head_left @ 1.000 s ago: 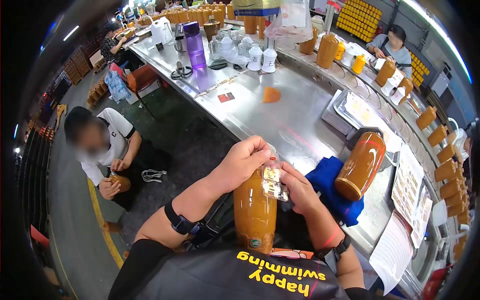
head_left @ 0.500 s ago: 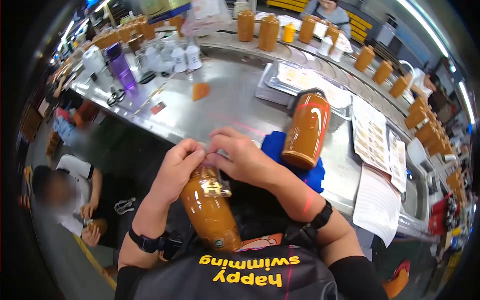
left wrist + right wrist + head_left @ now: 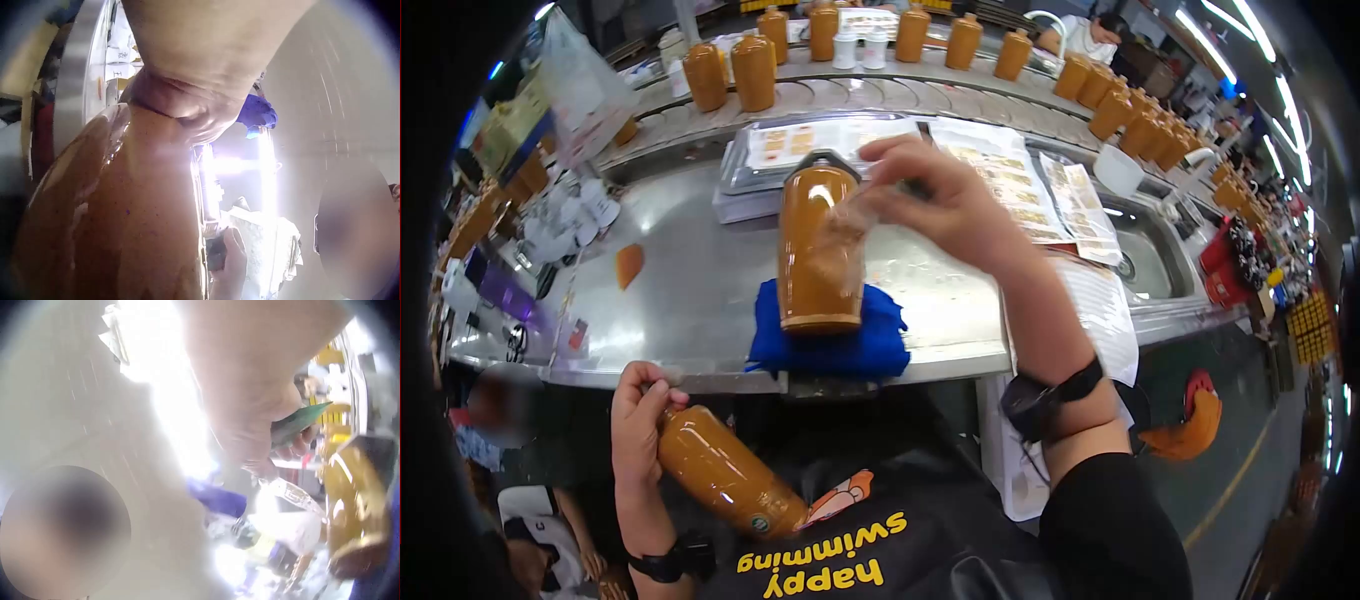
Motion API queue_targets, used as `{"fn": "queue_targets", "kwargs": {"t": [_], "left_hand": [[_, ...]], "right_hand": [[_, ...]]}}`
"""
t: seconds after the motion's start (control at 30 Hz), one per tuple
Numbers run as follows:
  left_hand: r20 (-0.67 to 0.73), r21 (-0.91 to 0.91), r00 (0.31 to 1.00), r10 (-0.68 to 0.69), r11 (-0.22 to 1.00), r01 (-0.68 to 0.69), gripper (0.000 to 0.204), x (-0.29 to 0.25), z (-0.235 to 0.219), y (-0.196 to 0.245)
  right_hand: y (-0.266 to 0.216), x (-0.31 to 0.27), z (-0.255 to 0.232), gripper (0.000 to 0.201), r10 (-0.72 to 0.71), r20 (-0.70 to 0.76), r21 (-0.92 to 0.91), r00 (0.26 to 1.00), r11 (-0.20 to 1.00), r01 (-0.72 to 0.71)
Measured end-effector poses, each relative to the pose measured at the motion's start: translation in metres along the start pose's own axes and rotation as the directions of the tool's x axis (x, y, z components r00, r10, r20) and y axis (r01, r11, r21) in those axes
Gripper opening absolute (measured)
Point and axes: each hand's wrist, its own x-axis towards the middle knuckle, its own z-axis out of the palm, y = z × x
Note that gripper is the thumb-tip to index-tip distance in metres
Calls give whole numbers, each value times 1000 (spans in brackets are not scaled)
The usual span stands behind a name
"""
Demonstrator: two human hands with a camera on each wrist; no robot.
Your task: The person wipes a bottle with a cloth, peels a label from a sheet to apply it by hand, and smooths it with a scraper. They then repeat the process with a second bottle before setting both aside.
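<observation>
My left hand (image 3: 645,420) grips the neck of a glossy brown bottle (image 3: 725,470), which slants across my apron with its base toward my middle. In the left wrist view the bottle's side (image 3: 119,212) fills the lower left. A small pale piece shows by the left thumb. My right hand (image 3: 930,200) is raised over the bench, pinching a clear plastic piece (image 3: 297,497), blurred in the head view. A green pointed thing (image 3: 300,425) is tucked in that hand's curled fingers. Behind the plastic, a second brown bottle (image 3: 820,290) leans over a blue cloth (image 3: 770,345).
Printed sheets (image 3: 1000,180) and a tray (image 3: 750,150) lie behind on the metal bench (image 3: 690,290). A sink (image 3: 1145,255) is at the right. Several brown bottles stand along the conveyor (image 3: 920,95). An orange scrap (image 3: 629,265) lies at the left.
My right hand has left the bottle's neck and swung up and right over the bench with the clear plastic. The left hand keeps the bottle, now more tilted. The head view has turned right.
</observation>
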Motion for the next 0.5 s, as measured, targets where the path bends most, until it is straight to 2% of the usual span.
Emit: {"fn": "queue_targets", "kwargs": {"t": [0.03,0.07,0.1,0.17,0.23,0.3,0.37,0.43,0.5], "left_hand": [[-11,4,1000,3,1000,-3,8,1,3,0],[-14,-12,1000,-6,1000,6,8,3,5,1],[-14,0,1000,-13,1000,13,8,5,6,1],[-17,23,1000,-24,999,24,8,7,10,3],[-41,51,998,-39,998,41,9,8,18,5],[-62,77,996,-60,995,65,9,9,23,6],[-54,86,997,-59,994,64,8,12,24,4],[-58,76,997,-47,996,51,7,12,31,5],[-71,97,996,-52,994,59,7,12,38,8]], "right_hand": [[16,-8,-29,11,98,-64,41,993,995,-95],[21,-15,-61,13,250,-119,26,961,968,-249],[27,-23,-95,16,393,-174,21,903,918,-396],[65,-43,-163,17,508,-268,-66,819,838,-541],[99,-71,-225,20,616,-400,-21,678,734,-679],[117,-100,-270,25,666,-511,-91,543,587,-805],[146,-143,-318,28,707,-563,-68,428,477,-876],[176,-189,-349,27,717,-617,-135,324,309,-941],[203,-235,-363,29,656,-673,-329,342,149,-932]]}}
